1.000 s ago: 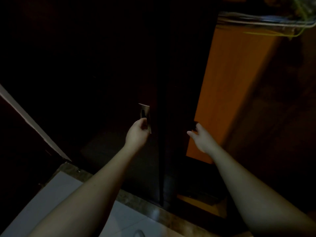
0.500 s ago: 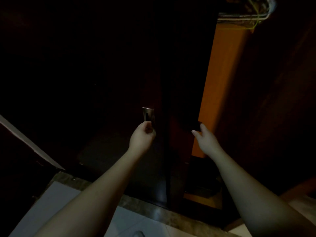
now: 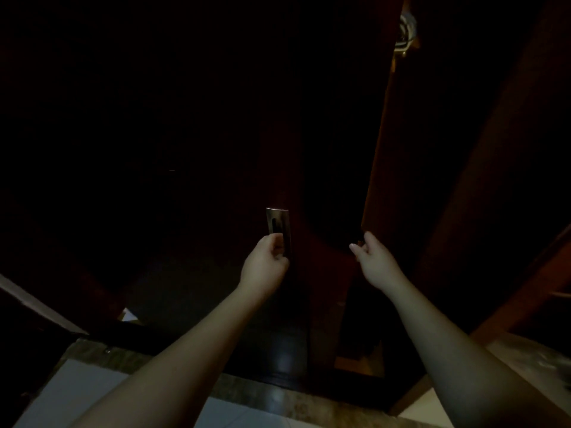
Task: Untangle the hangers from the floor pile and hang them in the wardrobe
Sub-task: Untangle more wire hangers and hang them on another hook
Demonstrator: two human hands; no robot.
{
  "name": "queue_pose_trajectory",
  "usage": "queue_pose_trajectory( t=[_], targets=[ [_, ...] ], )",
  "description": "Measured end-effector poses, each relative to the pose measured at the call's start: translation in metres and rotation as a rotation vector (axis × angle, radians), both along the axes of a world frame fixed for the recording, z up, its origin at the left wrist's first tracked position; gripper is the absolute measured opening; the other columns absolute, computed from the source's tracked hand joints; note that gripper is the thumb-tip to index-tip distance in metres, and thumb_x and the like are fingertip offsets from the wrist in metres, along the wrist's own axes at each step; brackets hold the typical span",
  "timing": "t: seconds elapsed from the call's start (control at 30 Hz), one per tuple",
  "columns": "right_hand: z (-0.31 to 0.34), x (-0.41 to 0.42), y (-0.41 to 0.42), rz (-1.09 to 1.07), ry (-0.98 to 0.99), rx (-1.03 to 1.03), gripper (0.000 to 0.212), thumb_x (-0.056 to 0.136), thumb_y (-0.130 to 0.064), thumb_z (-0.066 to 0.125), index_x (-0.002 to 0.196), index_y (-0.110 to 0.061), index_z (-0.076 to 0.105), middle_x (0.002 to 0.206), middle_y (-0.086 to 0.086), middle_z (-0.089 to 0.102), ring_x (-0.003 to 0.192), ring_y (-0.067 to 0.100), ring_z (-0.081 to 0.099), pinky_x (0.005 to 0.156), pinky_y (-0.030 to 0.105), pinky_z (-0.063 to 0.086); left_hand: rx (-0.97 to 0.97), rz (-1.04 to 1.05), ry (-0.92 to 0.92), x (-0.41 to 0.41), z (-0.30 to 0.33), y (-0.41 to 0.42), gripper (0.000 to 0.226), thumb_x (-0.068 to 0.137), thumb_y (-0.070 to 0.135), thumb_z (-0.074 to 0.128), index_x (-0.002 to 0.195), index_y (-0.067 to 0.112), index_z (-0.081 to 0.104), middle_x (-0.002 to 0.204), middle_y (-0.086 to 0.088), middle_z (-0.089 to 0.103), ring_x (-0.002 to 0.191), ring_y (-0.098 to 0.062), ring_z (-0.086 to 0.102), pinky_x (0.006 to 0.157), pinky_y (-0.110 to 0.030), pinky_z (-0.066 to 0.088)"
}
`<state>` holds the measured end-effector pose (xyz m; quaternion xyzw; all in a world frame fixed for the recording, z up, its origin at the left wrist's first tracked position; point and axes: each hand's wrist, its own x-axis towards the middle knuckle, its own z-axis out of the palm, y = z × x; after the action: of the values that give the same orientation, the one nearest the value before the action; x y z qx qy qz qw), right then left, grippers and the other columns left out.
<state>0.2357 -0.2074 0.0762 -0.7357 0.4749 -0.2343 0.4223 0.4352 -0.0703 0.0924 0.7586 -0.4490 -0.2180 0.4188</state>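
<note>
Dark wardrobe point(image 3: 185, 149): left hand point(image 3: 265, 264) fingers point(image 3: 278, 242) grip handle point(image 3: 279, 223).

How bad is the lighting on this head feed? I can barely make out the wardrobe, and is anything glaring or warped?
Head view: very dim, the dark wooden wardrobe door nearly black; only the forearms, left hand, right hand and pale floor tiles are lit; faint glint on the metal recessed handle; wide-angle bending slants the door edges; hangers at top right are blurred.
</note>
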Motion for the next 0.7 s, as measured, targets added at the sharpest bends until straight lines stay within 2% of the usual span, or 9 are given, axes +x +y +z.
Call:
queue_pose_trajectory(
  t=[0.1, 0.2, 0.27, 0.33, 0.43, 0.5, 0.57, 0.63, 0.7],
  targets=[
    [0.000, -0.012, -0.003, -0.005, -0.025, 0.011, 0.011, 0.103, -0.024, 0.046, 0.110, -0.031, 0.041, 0.082, -0.011, 0.051, 0.072, -0.002, 0.050, 0.058, 0.012, 0.033, 0.002, -0.037, -0.012, -0.014, 0.003, -0.004, 0.049, 0.094, 0.013, 0.059, 0.139, 0.027, 0.046, 0.117, 0.019, 0.054, 0.102, 0.004, 0.057, 0.070, -0.011, 0.048],
    [-0.001, -0.025, -0.006, -0.045, -0.041, 0.021, 0.004, 0.102, -0.025, 0.046, 0.105, -0.026, 0.048, 0.078, -0.006, 0.054, 0.067, 0.002, 0.053, 0.059, 0.015, 0.037, 0.001, -0.085, -0.018, -0.026, 0.007, -0.007, 0.046, 0.094, 0.014, 0.058, 0.137, 0.026, 0.048, 0.125, 0.014, 0.054, 0.108, -0.003, 0.056, 0.080, -0.019, 0.051],
    [-0.006, -0.032, -0.009, -0.063, -0.048, 0.037, 0.021, 0.102, -0.028, 0.046, 0.120, -0.018, 0.051, 0.082, -0.007, 0.056, 0.070, 0.003, 0.055, 0.062, 0.016, 0.038, 0.005, -0.115, -0.021, -0.035, 0.011, -0.009, 0.047, 0.094, 0.013, 0.058, 0.139, 0.024, 0.047, 0.130, 0.010, 0.053, 0.113, -0.007, 0.056, 0.089, -0.029, 0.054],
    [-0.010, -0.037, -0.011, -0.103, -0.059, 0.048, 0.042, 0.102, -0.033, 0.046, 0.140, -0.015, 0.043, 0.090, -0.005, 0.058, 0.080, 0.007, 0.058, 0.071, 0.020, 0.041, 0.009, -0.127, -0.013, -0.043, 0.013, -0.011, 0.049, 0.094, 0.012, 0.057, 0.140, 0.024, 0.046, 0.134, 0.008, 0.052, 0.115, -0.009, 0.056, 0.093, -0.036, 0.054],
    [-0.012, -0.047, -0.010, -0.133, -0.109, 0.051, 0.040, 0.103, -0.030, 0.045, 0.140, -0.016, 0.043, 0.089, -0.002, 0.059, 0.087, 0.010, 0.057, 0.085, 0.025, 0.045, 0.018, -0.147, -0.015, -0.054, 0.012, -0.015, 0.051, 0.094, 0.012, 0.058, 0.141, 0.026, 0.044, 0.138, 0.007, 0.050, 0.118, -0.007, 0.052, 0.093, -0.031, 0.053],
    [-0.013, -0.055, -0.012, -0.148, -0.139, 0.072, 0.042, 0.103, -0.031, 0.045, 0.143, -0.020, 0.041, 0.094, -0.005, 0.057, 0.091, 0.011, 0.057, 0.081, 0.023, 0.043, 0.022, -0.153, -0.040, -0.060, 0.011, -0.018, 0.053, 0.094, 0.011, 0.058, 0.143, 0.026, 0.042, 0.139, 0.007, 0.049, 0.120, -0.006, 0.050, 0.088, -0.022, 0.049],
    [-0.012, -0.061, -0.013, -0.161, -0.143, 0.078, 0.047, 0.101, -0.037, 0.046, 0.145, -0.023, 0.039, 0.102, -0.006, 0.053, 0.098, 0.013, 0.057, 0.086, 0.026, 0.042, 0.030, -0.166, -0.065, -0.068, 0.011, -0.022, 0.053, 0.094, 0.011, 0.058, 0.142, 0.027, 0.042, 0.139, 0.007, 0.049, 0.124, -0.007, 0.049, 0.087, -0.018, 0.045],
    [-0.015, -0.069, -0.017, -0.188, -0.143, 0.091, 0.050, 0.099, -0.042, 0.047, 0.145, -0.023, 0.041, 0.104, -0.008, 0.048, 0.097, 0.010, 0.053, 0.093, 0.032, 0.043, 0.041, -0.177, -0.078, -0.075, 0.012, -0.026, 0.055, 0.093, 0.011, 0.059, 0.142, 0.028, 0.042, 0.140, 0.008, 0.050, 0.127, -0.008, 0.048, 0.093, -0.021, 0.046],
    [-0.015, -0.076, -0.018, -0.210, -0.150, 0.097, 0.046, 0.100, -0.038, 0.047, 0.143, -0.023, 0.044, 0.097, -0.013, 0.051, 0.086, 0.004, 0.053, 0.083, 0.024, 0.043, 0.054, -0.192, -0.066, -0.081, 0.010, -0.029, 0.056, 0.093, 0.011, 0.059, 0.143, 0.028, 0.041, 0.140, 0.009, 0.049, 0.129, -0.009, 0.047, 0.098, -0.026, 0.047]
  ],
)
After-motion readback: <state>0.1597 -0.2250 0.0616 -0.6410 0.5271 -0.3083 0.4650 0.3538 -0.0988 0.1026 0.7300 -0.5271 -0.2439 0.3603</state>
